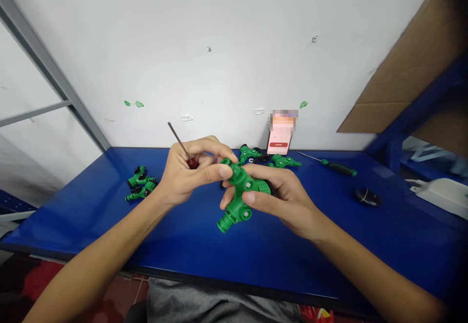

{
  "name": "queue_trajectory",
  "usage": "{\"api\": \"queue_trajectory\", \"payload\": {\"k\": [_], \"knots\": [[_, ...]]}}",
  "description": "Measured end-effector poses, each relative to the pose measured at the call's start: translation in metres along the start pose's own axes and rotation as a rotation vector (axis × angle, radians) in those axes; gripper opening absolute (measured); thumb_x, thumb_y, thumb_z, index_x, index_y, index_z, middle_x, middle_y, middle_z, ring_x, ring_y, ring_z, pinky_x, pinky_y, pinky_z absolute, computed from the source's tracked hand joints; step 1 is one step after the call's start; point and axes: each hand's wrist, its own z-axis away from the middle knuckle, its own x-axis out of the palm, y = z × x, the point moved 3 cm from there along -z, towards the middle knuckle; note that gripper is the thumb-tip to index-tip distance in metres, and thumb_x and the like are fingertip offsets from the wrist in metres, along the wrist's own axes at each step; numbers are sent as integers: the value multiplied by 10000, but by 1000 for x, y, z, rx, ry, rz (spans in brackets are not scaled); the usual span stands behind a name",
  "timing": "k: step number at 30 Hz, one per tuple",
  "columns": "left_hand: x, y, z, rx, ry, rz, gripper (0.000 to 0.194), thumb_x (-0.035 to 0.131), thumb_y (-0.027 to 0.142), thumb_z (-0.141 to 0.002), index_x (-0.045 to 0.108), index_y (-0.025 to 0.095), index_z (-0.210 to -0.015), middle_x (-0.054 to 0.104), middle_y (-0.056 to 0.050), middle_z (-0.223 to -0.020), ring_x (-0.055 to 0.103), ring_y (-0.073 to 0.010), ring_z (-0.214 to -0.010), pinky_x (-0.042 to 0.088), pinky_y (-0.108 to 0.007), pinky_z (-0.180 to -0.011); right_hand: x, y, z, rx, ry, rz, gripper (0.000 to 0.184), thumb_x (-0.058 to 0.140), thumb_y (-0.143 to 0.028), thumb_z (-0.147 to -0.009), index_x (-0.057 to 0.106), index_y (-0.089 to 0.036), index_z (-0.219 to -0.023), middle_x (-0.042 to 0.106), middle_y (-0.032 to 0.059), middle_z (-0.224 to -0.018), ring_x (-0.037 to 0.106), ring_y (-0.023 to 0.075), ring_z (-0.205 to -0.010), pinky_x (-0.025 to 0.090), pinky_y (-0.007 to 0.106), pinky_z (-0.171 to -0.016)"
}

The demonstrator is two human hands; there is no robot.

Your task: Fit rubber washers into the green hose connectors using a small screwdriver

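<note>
Hose splitter [237,201] held near bench edge [204,276]

Hose fittings [141,184], screwdriver [338,168] flanking both hands [183,171] [281,201]

Your left hand [179,176] holds a screwdriver [179,142] over the middle of the counter [183,250], and your right hand [285,201] holds a hose splitter [237,198] just beside it. Hose connectors [139,182] lie at the counter's left. More connectors [283,161] lie behind your hands, before a phone [275,140] propped against the wall [183,54]. Toward the right lie a second screwdriver [338,168] and, nearer you, a round object [366,197].
</note>
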Motion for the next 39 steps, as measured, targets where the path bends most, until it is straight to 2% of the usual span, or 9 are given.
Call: {"api": "queue_trajectory", "payload": {"k": [3,8,10,13,21,30,34,37,39], "knots": [[-1,5,-3,74,18,-111,223,931,384,-870,890,234,-1030,631,-6,-740,451,-49,-504,386,-217,-472,-3,-4,1,-117,57,305,155,718,-319,-1047,790,-207,-1126,860,52,-1004,802,180,-827,635,286,-738],[-1,12,-8,165,63,-293,173,890,313,-914,873,226,-1063,758,-52,-959,275,3,-461,204,-236,-420,-11,-10,10,-477,406,1147,316,733,-154,-985,739,-242,-1288,863,31,-1030,794,188,-822,608,309,-755],[0,13,-9,182,57,-306,148,882,285,-917,859,219,-1047,760,-53,-980,262,7,-458,186,-242,-418,-12,-11,12,-557,427,1381,360,737,-138,-978,720,-237,-1324,865,30,-1027,794,195,-820,589,314,-736],[3,13,-7,198,35,-308,158,885,260,-908,842,211,-1053,750,-55,-997,253,13,-458,178,-248,-421,-14,-16,14,-582,402,1564,420,731,-117,-985,693,-226,-1389,868,49,-1135,807,205,-884,578,319,-745],[13,18,-1,247,30,-319,183,891,222,-897,819,222,-1065,781,-56,-1078,255,11,-472,243,-239,-431,-13,-31,21,-703,581,1653,515,721,-19,-950,726,-302,-1379,845,27,-1249,786,185,-928,579,294,-775],[17,18,0,197,38,-297,183,896,261,-890,770,197,-1006,742,-33,-979,258,13,-460,234,-237,-429,-19,-29,25,-613,538,1557,509,761,-201,-998,689,-405,-1458,831,43,-1254,737,243,-896,572,410,-810],[17,20,1,108,19,-294,236,901,331,-897,734,198,-997,593,27,-731,203,-10,-462,242,-249,-443,-19,-30,25,-522,493,1463,435,748,-295,-1020,708,-419,-1435,828,47,-1239,742,268,-904,576,439,-802],[15,18,3,6,-34,-252,280,889,396,-912,698,214,-1006,384,79,-595,223,-46,-477,299,-250,-470,-16,-32,24,-548,469,1452,405,726,-280,-1028,729,-412,-1410,836,34,-1201,746,262,-892,568,440,-791],[13,16,3,-45,-71,-226,314,883,446,-916,680,219,-994,322,86,-585,257,-61,-489,341,-257,-496,-13,-33,23,-574,448,1437,388,710,-252,-1030,745,-401,-1386,845,25,-1158,746,256,-871,554,438,-772]]}}
